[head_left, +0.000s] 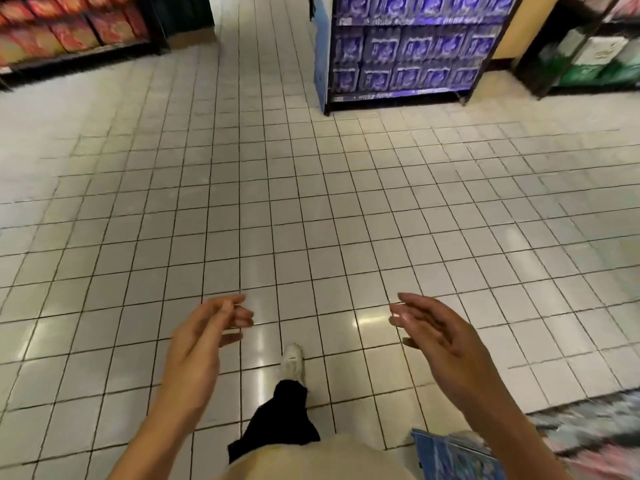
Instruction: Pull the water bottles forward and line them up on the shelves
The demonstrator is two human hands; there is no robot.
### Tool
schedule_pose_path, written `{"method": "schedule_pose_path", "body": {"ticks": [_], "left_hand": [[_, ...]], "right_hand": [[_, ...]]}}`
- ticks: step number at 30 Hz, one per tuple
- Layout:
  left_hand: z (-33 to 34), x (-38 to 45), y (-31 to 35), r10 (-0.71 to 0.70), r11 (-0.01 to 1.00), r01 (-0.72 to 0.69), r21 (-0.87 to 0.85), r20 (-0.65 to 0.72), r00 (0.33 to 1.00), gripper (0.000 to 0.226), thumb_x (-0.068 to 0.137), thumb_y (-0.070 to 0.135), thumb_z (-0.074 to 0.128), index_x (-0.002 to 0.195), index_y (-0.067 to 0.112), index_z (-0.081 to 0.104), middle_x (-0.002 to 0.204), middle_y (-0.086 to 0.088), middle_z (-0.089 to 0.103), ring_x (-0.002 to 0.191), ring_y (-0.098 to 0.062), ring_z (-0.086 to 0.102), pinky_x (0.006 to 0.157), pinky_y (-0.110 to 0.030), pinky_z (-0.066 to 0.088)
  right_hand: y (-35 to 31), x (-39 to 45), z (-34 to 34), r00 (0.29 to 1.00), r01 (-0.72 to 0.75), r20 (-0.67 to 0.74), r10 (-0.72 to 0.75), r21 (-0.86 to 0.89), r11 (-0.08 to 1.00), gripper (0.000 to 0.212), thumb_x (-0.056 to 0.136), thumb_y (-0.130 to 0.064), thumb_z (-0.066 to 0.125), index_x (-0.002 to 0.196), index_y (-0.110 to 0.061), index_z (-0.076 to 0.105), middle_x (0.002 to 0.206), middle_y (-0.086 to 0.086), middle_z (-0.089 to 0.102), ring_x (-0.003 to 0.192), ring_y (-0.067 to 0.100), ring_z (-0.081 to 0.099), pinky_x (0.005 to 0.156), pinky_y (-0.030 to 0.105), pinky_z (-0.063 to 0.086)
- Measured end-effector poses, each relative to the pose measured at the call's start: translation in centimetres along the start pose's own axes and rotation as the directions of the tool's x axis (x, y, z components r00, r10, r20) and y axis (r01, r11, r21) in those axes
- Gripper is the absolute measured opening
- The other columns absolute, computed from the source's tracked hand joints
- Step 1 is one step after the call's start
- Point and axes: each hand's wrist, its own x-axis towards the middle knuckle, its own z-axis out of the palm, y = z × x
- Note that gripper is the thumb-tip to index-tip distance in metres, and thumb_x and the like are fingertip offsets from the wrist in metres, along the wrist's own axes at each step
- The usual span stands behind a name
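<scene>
1. Your left hand [204, 336] is held out low in front of you, palm turned inward, fingers loosely bent and spread. It holds nothing.

2. Your right hand [433, 327] is out at the same height, palm facing the left one, fingers nearly straight and relaxed. It holds nothing either. The two hands are well apart, with bare floor between them.

3. Below and between your hands: one leg in a black trouser leg [280, 420], ending in a pale shoe [292, 362] planted on the tiles. Nearer you, a strip of beige clothing [311, 459] fills the bottom edge.

4. Under your right forearm, at the bottom edge, lies a blue printed pack [450, 459]. Its contents are too blurred to read. Beyond it to the right is more blurred merchandise in grey and pink.

5. The white tiled floor [311, 202] spreads out ahead of both hands, glossy, with light glare near your fingertips.

6. Far ahead of your right hand stands the shelf unit [485, 64] holding the water bottle packs [412, 46], wrapped in blue-purple film and stacked in rows, well out of reach of either hand. The packs look blurred, so I cannot tell how evenly they sit.

7. Far ahead of your left hand, a dark shelf holds red and orange packages [69, 32].

8. Far right of the bottle shelf, another rack carries green and white boxes [595, 60].
</scene>
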Motion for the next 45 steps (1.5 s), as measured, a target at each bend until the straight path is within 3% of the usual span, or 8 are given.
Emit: {"method": "schedule_pose_path", "body": {"ticks": [9, 15, 22, 27, 36, 41, 45], "left_hand": [[8.7, 25.4, 8.6, 0.012, 0.992, -0.058, 0.115, 0.362, 0.932, 0.036, 0.093, 0.043, 0.044, 0.108, 0.022, 0.068, 0.104, -0.004, 0.072, 0.101, -0.016, 0.067, 0.092, -0.044, 0.05], [17.2, 39.1, 11.6, 0.051, 0.985, -0.121, 0.12, 0.47, 0.881, 0.032, 0.098, 0.04, 0.047, 0.111, 0.019, 0.067, 0.103, -0.005, 0.071, 0.102, -0.02, 0.067, 0.091, -0.043, 0.05], [27.9, 53.5, 13.5, 0.017, 0.992, -0.068, 0.107, 0.417, 0.909, 0.031, 0.094, 0.042, 0.047, 0.107, 0.025, 0.07, 0.101, -0.006, 0.072, 0.101, -0.021, 0.068, 0.091, -0.047, 0.051], [33.0, 62.6, 16.1, 0.007, 0.993, -0.046, 0.105, 0.338, 0.941, 0.038, 0.091, 0.053, 0.049, 0.111, 0.027, 0.069, 0.102, -0.005, 0.072, 0.103, -0.021, 0.067, 0.092, -0.048, 0.05], [42.5, 80.2, 18.8, -0.01, 1.0, 0.007, 0.013, 0.207, 0.978, 0.029, 0.101, 0.029, 0.044, 0.112, 0.015, 0.067, 0.098, -0.008, 0.072, 0.099, -0.022, 0.068, 0.092, -0.047, 0.051], [49.2, 93.9, 22.2, -0.009, 1.0, 0.002, 0.024, 0.277, 0.961, 0.027, 0.103, 0.024, 0.042, 0.113, 0.015, 0.066, 0.098, -0.01, 0.072, 0.1, -0.023, 0.067, 0.095, -0.049, 0.05], [54.9, 104.5, 27.5, 0.068, 0.995, -0.089, 0.036, 0.393, 0.917, 0.026, 0.103, 0.026, 0.044, 0.114, 0.015, 0.065, 0.1, -0.006, 0.071, 0.1, -0.022, 0.066, 0.091, -0.043, 0.05]], "right_hand": [[-3.3, 15.4, -3.3, 0.938, -0.089, -0.311, 0.152, 0.207, 0.974, 0.046, 0.074, -0.059, 0.068, 0.114, -0.037, 0.066, 0.112, -0.009, 0.071, 0.108, 0.012, 0.066, 0.095, 0.049, 0.051], [-3.9, 26.3, -7.5, 0.896, -0.063, -0.412, 0.169, 0.258, 0.964, 0.058, 0.072, -0.068, 0.068, 0.118, -0.032, 0.065, 0.115, -0.005, 0.07, 0.108, 0.016, 0.066, 0.092, 0.047, 0.051], [-6.4, 45.0, -15.4, 0.912, -0.073, -0.384, 0.147, 0.2, 0.977, 0.041, 0.08, -0.058, 0.066, 0.115, -0.037, 0.065, 0.111, -0.01, 0.07, 0.106, 0.009, 0.066, 0.094, 0.047, 0.052], [-10.1, 58.9, -21.3, 0.962, -0.046, -0.266, 0.067, 0.083, 0.995, 0.037, 0.083, -0.058, 0.063, 0.116, -0.04, 0.063, 0.113, -0.014, 0.069, 0.109, 0.005, 0.064, 0.094, 0.047, 0.052], [-13.4, 81.5, -27.9, 0.986, -0.01, -0.169, 0.008, -0.006, 1.0, 0.039, 0.083, -0.059, 0.062, 0.117, -0.041, 0.062, 0.114, -0.014, 0.069, 0.11, 0.006, 0.064, 0.092, 0.045, 0.053], [-14.3, 93.6, -30.5, 0.973, -0.064, -0.222, 0.061, -0.005, 0.998, 0.034, 0.085, -0.054, 0.062, 0.117, -0.042, 0.062, 0.113, -0.015, 0.069, 0.108, 0.005, 0.064, 0.092, 0.045, 0.053], [-16.1, 101.0, -33.5, 0.935, -0.115, -0.335, 0.12, 0.034, 0.993, 0.036, 0.08, -0.054, 0.064, 0.114, -0.042, 0.064, 0.111, -0.016, 0.07, 0.106, 0.003, 0.065, 0.093, 0.044, 0.053]]}}
